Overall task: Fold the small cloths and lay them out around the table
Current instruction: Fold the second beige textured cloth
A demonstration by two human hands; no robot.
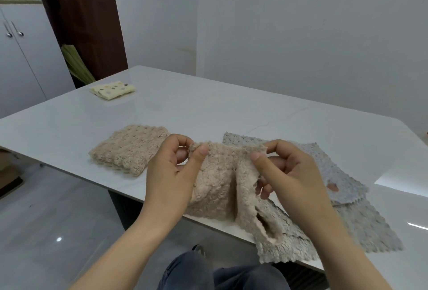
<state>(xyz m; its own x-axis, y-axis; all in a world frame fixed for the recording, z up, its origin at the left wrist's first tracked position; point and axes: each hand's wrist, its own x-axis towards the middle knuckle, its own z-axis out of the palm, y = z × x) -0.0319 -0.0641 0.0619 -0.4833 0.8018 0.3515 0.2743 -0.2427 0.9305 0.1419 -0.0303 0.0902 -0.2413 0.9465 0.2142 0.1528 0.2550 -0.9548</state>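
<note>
Head view only. Left hand pinches the top left corner of the fluffy beige cloth, thumb against forefinger. Right hand pinches the top right edge the same way, other fingers curled behind. Both hands are clamped on that one cloth. The cloth is raised at the near edge of the table, stretched between the two pinches and sagging below them. It has a deep crease down the middle, and its bottom rests on the unfolded pile.

That pile is on the near right: a taupe cloth overhanging the near edge and grey cloths spread further right. A folded beige cloth lies flat just left of the hands. A folded yellow patterned cloth sits at the far left corner, well apart.

Risks, as judgement:
- Both pinches are right at the edge on thick pile, so a corner may slip out and the cloth drop.
- With the middle crease, the fold could come out crooked unless it is pulled taut first.
- The hanging bottom touches the taupe cloth, so moving it sideways could drag that one off the edge.
</note>
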